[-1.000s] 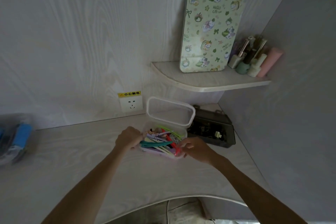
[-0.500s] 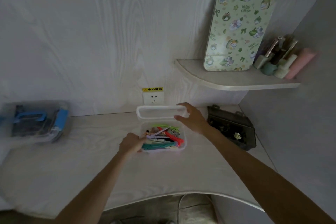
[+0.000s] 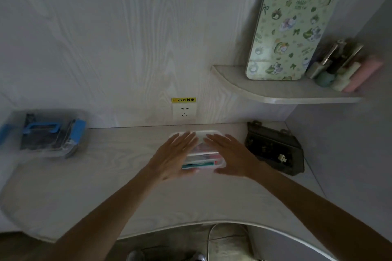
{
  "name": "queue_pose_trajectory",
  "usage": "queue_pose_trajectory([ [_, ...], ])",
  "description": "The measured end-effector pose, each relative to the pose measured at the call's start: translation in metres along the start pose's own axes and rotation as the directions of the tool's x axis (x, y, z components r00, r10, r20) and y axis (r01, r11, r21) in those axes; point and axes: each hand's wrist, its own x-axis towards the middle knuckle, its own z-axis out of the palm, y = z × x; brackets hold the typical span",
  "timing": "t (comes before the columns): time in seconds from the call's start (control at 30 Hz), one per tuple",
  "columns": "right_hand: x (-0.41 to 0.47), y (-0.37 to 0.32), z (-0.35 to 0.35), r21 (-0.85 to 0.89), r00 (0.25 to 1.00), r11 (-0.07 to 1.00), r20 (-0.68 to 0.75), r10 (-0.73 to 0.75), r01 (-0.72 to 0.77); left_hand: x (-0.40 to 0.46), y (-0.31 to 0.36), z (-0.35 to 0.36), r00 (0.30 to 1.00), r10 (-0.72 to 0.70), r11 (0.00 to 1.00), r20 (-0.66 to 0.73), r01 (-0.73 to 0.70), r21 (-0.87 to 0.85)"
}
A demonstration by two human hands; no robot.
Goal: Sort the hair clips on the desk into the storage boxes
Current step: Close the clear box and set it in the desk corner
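A small clear storage box [image 3: 203,155] sits mid-desk below the wall socket, its lid down, with coloured hair clips [image 3: 201,163] showing through the plastic. My left hand [image 3: 172,154] lies flat on the box's left side with straight fingers pointing toward the wall. My right hand [image 3: 231,154] lies flat on its right side the same way. Both palms press on the lid and cover much of it. A dark storage box [image 3: 273,148] lies open to the right.
A clear box with blue latches [image 3: 48,131] stands at the desk's far left. A corner shelf [image 3: 282,93] above the right holds a patterned tin [image 3: 290,27] and several bottles [image 3: 343,65]. The desk's curved front edge [image 3: 191,224] runs below my arms.
The lid stood open a second ago; my right hand swung it down. Both hands now press flat on the closed box. The view has shifted left.
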Motion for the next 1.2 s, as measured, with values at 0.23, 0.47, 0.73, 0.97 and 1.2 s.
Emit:
queue_pose_trajectory([
  [0.23,-0.008,-0.011,0.046,-0.022,0.999,0.999,-0.001,0.048,-0.048,-0.012,0.008,0.041,0.998,0.057,0.998,0.014,-0.057,-0.022],
  [0.47,-0.005,-0.015,0.041,-0.009,0.994,0.997,0.075,0.076,-0.076,-0.009,0.005,0.044,0.994,0.034,0.993,0.106,-0.022,-0.115],
  [0.73,-0.007,-0.016,0.04,-0.086,0.994,0.992,0.048,0.098,-0.093,-0.012,0.005,0.044,0.997,0.078,0.997,0.013,-0.078,-0.005],
  [0.97,-0.007,-0.016,0.048,-0.137,0.995,0.987,-0.066,0.078,-0.087,-0.013,0.008,0.055,0.993,0.082,0.997,-0.083,-0.082,0.0],
  [1.2,-0.002,-0.018,0.057,-0.182,0.992,0.979,-0.1,0.074,-0.091,-0.01,0.009,0.05,0.993,0.08,0.997,-0.087,-0.079,0.02],
])
